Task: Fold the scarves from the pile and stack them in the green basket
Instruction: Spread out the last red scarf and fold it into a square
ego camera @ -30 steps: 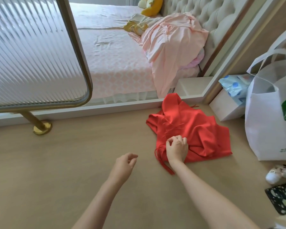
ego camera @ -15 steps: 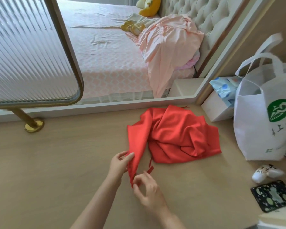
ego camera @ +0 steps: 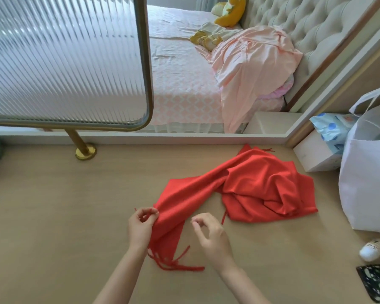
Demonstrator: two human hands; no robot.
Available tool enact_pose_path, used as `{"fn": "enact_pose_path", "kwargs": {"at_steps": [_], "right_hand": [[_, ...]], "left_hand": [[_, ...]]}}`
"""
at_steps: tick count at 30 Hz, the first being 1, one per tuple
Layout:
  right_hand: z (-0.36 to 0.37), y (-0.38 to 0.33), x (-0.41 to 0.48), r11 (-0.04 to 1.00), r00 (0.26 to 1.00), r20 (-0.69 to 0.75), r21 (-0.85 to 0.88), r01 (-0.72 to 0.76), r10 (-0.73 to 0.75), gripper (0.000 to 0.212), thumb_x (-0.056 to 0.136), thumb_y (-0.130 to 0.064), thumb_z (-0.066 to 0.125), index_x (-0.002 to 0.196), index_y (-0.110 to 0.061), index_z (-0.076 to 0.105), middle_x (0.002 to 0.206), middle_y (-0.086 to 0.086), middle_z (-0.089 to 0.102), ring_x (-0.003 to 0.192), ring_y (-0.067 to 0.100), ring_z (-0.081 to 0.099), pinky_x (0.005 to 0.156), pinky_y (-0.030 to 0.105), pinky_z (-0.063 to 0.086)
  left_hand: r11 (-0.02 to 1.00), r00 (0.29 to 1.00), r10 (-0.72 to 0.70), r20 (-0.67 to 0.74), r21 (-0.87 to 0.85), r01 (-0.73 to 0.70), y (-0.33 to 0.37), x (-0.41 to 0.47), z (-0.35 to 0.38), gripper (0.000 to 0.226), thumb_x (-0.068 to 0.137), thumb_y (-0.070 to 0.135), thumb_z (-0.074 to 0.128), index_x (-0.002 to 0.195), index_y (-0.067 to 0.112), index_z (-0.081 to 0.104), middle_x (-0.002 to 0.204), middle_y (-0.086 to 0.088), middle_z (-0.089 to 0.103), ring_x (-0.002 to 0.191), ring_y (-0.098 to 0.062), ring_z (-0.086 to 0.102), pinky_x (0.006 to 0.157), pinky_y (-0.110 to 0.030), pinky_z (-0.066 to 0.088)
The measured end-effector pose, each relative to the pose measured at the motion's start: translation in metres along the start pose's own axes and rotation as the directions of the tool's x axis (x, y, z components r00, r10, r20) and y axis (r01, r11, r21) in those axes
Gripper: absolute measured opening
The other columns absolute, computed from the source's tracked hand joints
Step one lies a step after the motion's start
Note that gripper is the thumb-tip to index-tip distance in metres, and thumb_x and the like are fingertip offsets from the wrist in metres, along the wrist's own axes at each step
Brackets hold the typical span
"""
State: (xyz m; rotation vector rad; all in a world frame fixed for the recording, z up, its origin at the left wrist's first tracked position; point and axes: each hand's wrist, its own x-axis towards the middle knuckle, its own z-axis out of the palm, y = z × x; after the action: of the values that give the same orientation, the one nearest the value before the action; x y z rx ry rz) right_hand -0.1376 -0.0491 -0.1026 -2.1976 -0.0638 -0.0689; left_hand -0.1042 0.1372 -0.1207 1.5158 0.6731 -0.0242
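A smooth tan floor runs beside a pink bed. The soft red scarf lies crumpled beyond the fingers, its stringy fringe near the wrists. The left hand pinches the scarf's edge. The right hand is just beside the cloth, its fingers curled close together, holding nothing. A white bag stands far right.

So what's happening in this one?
A person is working on a red scarf on a wooden floor beside a bed. The left hand pinches one edge of a stretched-out end with fringe; the right hand hovers beside it, fingers curled, touching no cloth. The rest of the scarf lies crumpled near a white tote bag. No fold is made yet.
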Motion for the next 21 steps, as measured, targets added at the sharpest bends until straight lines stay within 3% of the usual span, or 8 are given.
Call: {"fn": "enact_pose_path", "kwargs": {"at_steps": [2,5,8,11,14,18,21], "right_hand": [[0.004,-0.008,0.024,0.994,0.997,0.038,-0.084,0.063,-0.06,0.026,0.086,-0.034,0.051,0.103,-0.022,0.067,0.11,-0.013,0.062,0.103,0.006,0.054,0.096,0.018,0.039],[0.026,-0.01,0.04,0.939,0.952,0.291,-0.291,0.185,-0.097,0.048,0.085,-0.025,0.062,0.132,-0.024,0.056,0.139,-0.007,0.05,0.126,0.011,0.043,0.11,0.023,0.026],[0.053,-0.014,0.033,0.884,0.879,0.471,-0.373,0.28,-0.08,0.053,0.086,-0.02,0.064,0.137,-0.022,0.051,0.144,-0.002,0.047,0.131,0.018,0.041,0.114,0.029,0.025],[0.077,-0.024,0.009,0.882,0.828,0.56,-0.373,0.289,-0.034,0.049,0.089,-0.02,0.059,0.137,-0.02,0.051,0.146,-0.001,0.045,0.131,0.019,0.04,0.114,0.028,0.026],[0.103,-0.036,-0.016,0.903,0.788,0.613,-0.301,0.307,-0.064,0.048,0.089,-0.021,0.054,0.137,-0.018,0.052,0.148,0.001,0.043,0.131,0.022,0.041,0.113,0.032,0.029],[0.132,-0.068,-0.031,0.931,0.702,0.709,-0.206,0.301,-0.07,0.043,0.095,-0.02,0.05,0.138,-0.019,0.05,0.148,-0.002,0.041,0.135,0.014,0.036,0.112,0.019,0.021],[0.152,-0.096,-0.026,0.959,0.687,0.723,-0.139,0.249,-0.073,0.036,0.095,-0.019,0.051,0.13,-0.02,0.058,0.14,-0.004,0.05,0.13,0.008,0.042,0.109,0.014,0.025]], "left_hand": [[1.0,0.999,-0.008,0.042,-0.026,0.01,0.002,-0.002,-0.011,0.026,0.078,-0.009,0.07,0.078,0.016,0.065,0.077,-0.001,0.066,0.073,-0.013,0.059,0.072,-0.027,0.048],[0.996,0.997,-0.03,0.073,-0.084,0.036,0.0,-0.008,-0.029,0.025,0.077,-0.01,0.071,0.088,0.011,0.066,0.081,-0.006,0.068,0.074,-0.015,0.062,0.062,-0.016,0.052],[0.995,0.997,-0.064,0.048,-0.073,0.067,-0.01,-0.01,-0.053,0.027,0.075,-0.009,0.074,0.092,0.01,0.066,0.084,-0.007,0.07,0.075,-0.017,0.064,0.058,-0.014,0.051],[0.997,0.998,-0.067,-0.007,-0.036,0.067,-0.026,-0.009,-0.087,0.029,0.073,-0.013,0.073,0.088,0.011,0.067,0.084,-0.009,0.071,0.073,-0.015,0.064,0.061,-0.014,0.051],[0.999,0.997,-0.049,-0.063,0.003,0.049,-0.039,-0.011,-0.126,0.031,0.073,-0.016,0.07,0.086,0.012,0.067,0.085,-0.008,0.071,0.065,-0.002,0.064,0.062,-0.01,0.049],[0.997,0.988,-0.031,-0.151,0.061,0.041,-0.052,-0.013,-0.183,0.035,0.072,-0.018,0.068,0.084,0.014,0.067,0.088,-0.01,0.07,0.062,0.005,0.06,0.064,-0.007,0.045],[0.994,0.974,0.001,-0.226,0.108,0.024,-0.056,-0.017,-0.221,0.038,0.072,-0.02,0.065,0.083,0.016,0.067,0.087,-0.009,0.07,0.066,0.003,0.06,0.065,-0.006,0.044]]}}
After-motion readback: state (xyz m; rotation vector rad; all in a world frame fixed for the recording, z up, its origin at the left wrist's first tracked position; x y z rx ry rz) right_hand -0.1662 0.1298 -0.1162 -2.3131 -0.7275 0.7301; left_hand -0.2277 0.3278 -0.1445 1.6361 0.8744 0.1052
